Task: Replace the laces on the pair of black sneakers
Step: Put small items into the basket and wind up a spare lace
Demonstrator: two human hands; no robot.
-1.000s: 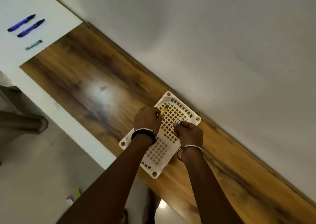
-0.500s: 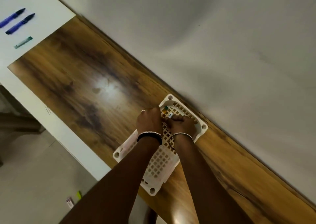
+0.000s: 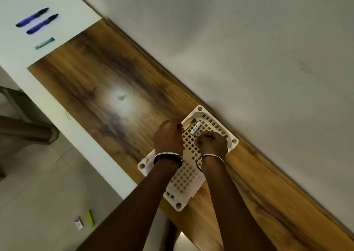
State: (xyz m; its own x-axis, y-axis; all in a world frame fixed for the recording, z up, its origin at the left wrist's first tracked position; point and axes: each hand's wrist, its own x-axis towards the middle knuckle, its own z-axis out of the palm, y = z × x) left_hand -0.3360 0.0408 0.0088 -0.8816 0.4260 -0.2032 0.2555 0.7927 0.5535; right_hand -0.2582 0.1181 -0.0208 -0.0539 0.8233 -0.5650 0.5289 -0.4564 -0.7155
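Both hands [image 3: 189, 141] over white basket [image 3: 232, 141]

A home or office desk: wood-grain tabletop [image 3: 99, 90] against a plain wall [image 3: 249, 49], pens [image 3: 37, 21] lying nearby.

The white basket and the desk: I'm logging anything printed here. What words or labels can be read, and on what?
"Heyonalt", or near that, letters blurred: on the small white tube in the white basket.
Green marker on the desk: print too blurred to read.
Small pink box on the floor: too small to read.
Two blue pens: no text shows.
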